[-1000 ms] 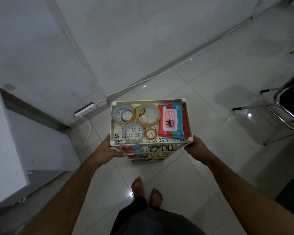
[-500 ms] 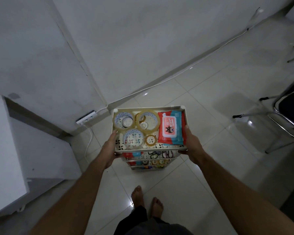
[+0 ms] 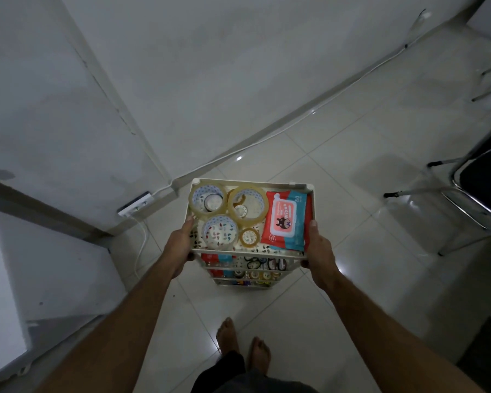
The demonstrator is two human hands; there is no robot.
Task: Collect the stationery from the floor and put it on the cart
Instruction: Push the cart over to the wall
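Head view: cart [image 3: 292, 185] top tray between 2 grips, left hand [image 3: 179, 245], right hand [image 3: 319, 248].

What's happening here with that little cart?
A person stands barefoot on the tiled floor, gripping a small white cart by both sides of its top shelf, the left hand on one edge and the right hand on the other. The top shelf holds several tape rolls and a pack of wipes. Lower shelves hold more small items.
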